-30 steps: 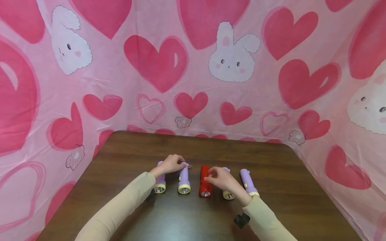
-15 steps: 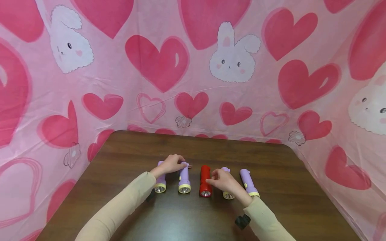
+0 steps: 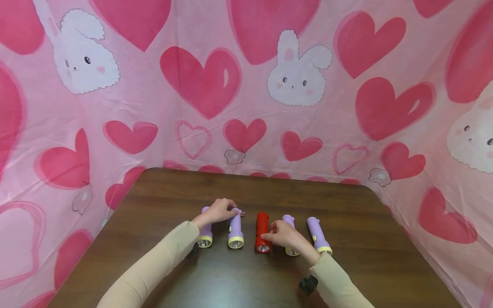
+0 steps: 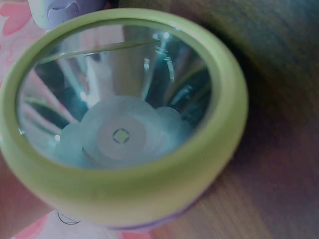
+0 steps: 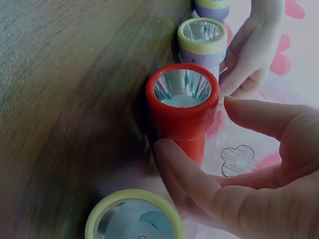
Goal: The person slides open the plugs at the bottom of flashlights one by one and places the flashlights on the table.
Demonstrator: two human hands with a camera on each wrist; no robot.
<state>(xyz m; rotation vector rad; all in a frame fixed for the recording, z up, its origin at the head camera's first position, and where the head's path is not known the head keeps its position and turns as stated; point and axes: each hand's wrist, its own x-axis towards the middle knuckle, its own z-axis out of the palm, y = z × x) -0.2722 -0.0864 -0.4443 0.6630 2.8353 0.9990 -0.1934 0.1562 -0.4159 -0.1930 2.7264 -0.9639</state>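
Note:
A red flashlight (image 3: pixel 262 222) lies in the middle of a row, its lens toward me. My right hand (image 3: pixel 286 236) is at its right side; in the right wrist view the fingertips (image 5: pixel 167 149) lie along its neck, while the thumb stands beside its head with a small gap. My left hand (image 3: pixel 218 209) holds the tail of the purple flashlight (image 3: pixel 235 226) left of the red one, fingertips showing on its far side. Its wrist partly covers the leftmost purple flashlight (image 3: pixel 206 237). A yellow-rimmed flashlight head (image 4: pixel 214 144) fills the left wrist view.
Right of the red one lie two more purple flashlights, one (image 3: pixel 288 219) partly under my right hand, the other (image 3: pixel 316 231) at the row's end. The brown wooden table (image 3: pixel 239 282) ends at a pink cloth (image 3: pixel 254 94) with hearts and rabbits. A black wrist camera (image 3: pixel 308 284) hangs under the right sleeve.
My right hand has shifted slightly toward the lens end of the red flashlight, its fingers now over the lower part. The left hand and the flashlights stay where they were.

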